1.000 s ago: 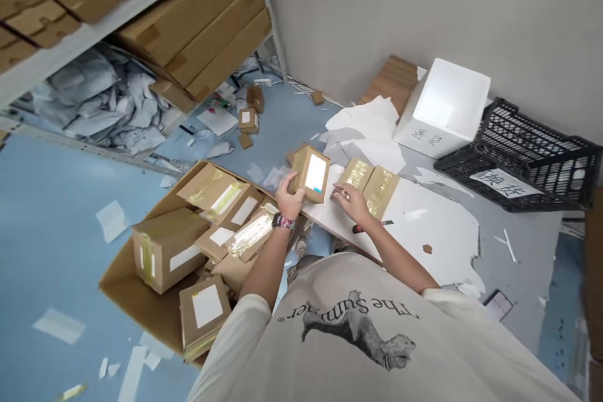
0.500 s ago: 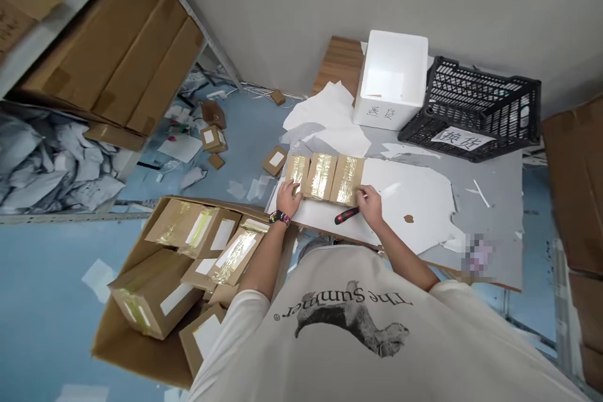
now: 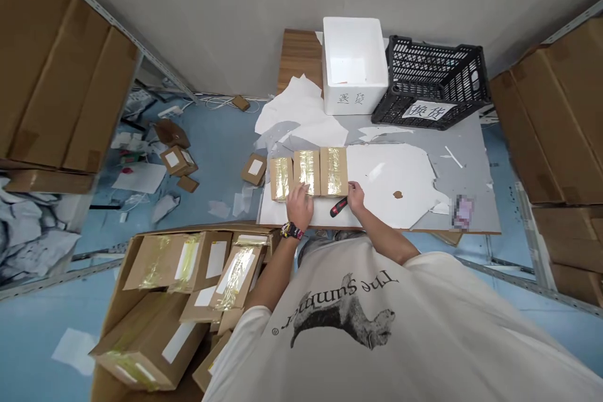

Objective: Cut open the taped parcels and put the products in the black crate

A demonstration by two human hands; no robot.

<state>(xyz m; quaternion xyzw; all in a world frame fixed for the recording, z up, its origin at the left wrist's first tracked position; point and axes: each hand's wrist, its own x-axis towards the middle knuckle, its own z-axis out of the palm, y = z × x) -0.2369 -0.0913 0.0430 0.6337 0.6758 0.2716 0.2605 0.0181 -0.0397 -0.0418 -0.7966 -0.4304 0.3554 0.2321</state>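
Note:
Three small cardboard boxes stand side by side on the white sheet: a left box (image 3: 281, 178), a middle box (image 3: 307, 173) and a right box (image 3: 334, 171), each with shiny tape across its top. My left hand (image 3: 300, 204), with a dark band at the wrist, touches the front of the middle box with its fingers apart. At the front right corner of the right box is my right hand (image 3: 356, 196), its fingers partly bent against the side. A black and red utility knife (image 3: 338, 206) lies just left of this hand, its far end close to the fingers.
On the table's back half stand a white foam box (image 3: 355, 100) and a black plastic crate (image 3: 436, 81). Torn white paper (image 3: 306, 107) lies behind the small boxes. A large carton (image 3: 110, 320) of taped parcels stands at lower left. Shelves with cartons (image 3: 560, 119) flank both sides.
My left hand has moved right, from the left box to the front of the middle box. My right hand stays by the right box. The camera view has turned slightly.

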